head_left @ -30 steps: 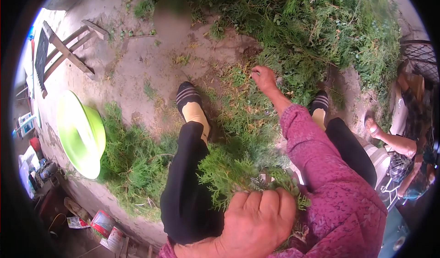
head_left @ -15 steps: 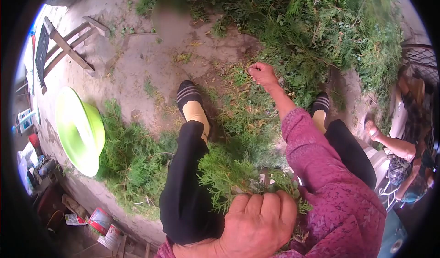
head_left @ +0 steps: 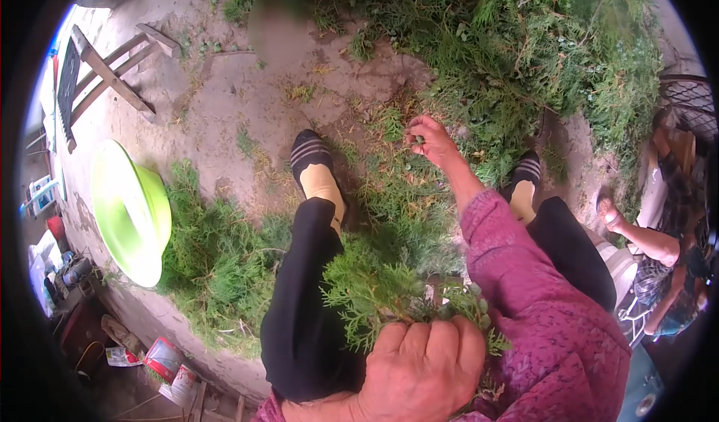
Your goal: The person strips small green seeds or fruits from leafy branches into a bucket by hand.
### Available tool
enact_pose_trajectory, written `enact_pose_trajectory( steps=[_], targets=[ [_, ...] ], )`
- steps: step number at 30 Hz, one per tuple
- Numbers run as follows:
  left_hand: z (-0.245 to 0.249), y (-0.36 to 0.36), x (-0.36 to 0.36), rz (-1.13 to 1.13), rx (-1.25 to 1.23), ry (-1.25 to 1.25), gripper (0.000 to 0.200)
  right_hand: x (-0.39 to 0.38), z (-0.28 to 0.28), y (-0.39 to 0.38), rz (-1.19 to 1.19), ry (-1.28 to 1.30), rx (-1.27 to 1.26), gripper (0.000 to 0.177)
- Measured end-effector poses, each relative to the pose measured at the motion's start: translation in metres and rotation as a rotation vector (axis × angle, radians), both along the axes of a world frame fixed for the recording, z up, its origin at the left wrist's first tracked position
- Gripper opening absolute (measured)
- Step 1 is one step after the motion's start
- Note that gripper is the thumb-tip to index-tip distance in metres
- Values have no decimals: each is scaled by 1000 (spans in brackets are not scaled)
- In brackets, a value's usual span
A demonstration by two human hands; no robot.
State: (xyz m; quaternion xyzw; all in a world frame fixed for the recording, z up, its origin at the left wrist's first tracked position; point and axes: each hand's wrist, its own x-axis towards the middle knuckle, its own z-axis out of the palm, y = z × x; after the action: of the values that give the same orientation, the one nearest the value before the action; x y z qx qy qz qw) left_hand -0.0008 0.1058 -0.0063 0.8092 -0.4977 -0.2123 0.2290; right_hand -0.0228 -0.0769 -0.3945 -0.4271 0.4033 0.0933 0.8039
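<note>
My left hand (head_left: 423,369) is closed in a fist around a leafy green conifer sprig (head_left: 374,287), close to my body above my lap. The sprig's flat, feathery tips stick out past the knuckles on the left and right. Farther out, my right hand (head_left: 436,143) hovers over the littered ground between my feet, fingers pinched together. A small round green cone (head_left: 419,140) shows at its fingertips. Just beyond lies a large heap of conifer branches (head_left: 494,55), with bluish-green cones among the foliage.
A lime-green basin (head_left: 153,205) stands on its side at left beside a smaller pile of cut greenery (head_left: 225,265). Farther back is a wooden frame (head_left: 112,77). Buckets (head_left: 163,358) sit at lower left. Another person's leg (head_left: 648,241) is at right.
My right hand has come slightly back toward me, and the small green cone now shows in its fingers. The left hand and its sprig stay in place.
</note>
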Motion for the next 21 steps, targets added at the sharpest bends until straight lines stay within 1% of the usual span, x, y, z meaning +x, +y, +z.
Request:
enact_pose_trajectory(
  steps=[2,3,5,6,8,9,10,12,15,16,18,19,21],
  targets=[
    [0,1,0,-4,6,9,16,-4,19,-1,-127,-20,199,7],
    [0,1,-1,-7,13,9,17,-4,16,-1,-128,-19,200,7],
    [0,1,-1,-10,19,5,17,0,2,-4,-63,82,-19,9],
    [0,1,-2,-10,18,-1,17,4,-8,-2,-63,80,-18,9],
    [0,1,-1,-9,17,-7,17,15,-20,9,178,137,-709,17],
    [1,0,0,-13,21,1,17,17,-24,13,219,152,-921,23],
    [1,0,1,-16,26,9,17,20,-24,16,219,151,-919,23],
    [1,0,3,-15,33,13,17,26,-23,23,257,163,-1110,24],
    [-5,1,6,-7,22,8,15,38,2,30,236,242,-1035,24],
    [-6,1,7,2,0,-8,13,37,-3,31,237,243,-1034,24],
    [-1,1,5,-5,17,9,15,37,-14,31,245,179,-1197,23],
    [1,2,4,-13,33,25,17,37,-14,30,245,179,-1199,23],
    [0,2,4,-12,27,16,17,38,-14,30,269,77,-1245,23]
  ],
)
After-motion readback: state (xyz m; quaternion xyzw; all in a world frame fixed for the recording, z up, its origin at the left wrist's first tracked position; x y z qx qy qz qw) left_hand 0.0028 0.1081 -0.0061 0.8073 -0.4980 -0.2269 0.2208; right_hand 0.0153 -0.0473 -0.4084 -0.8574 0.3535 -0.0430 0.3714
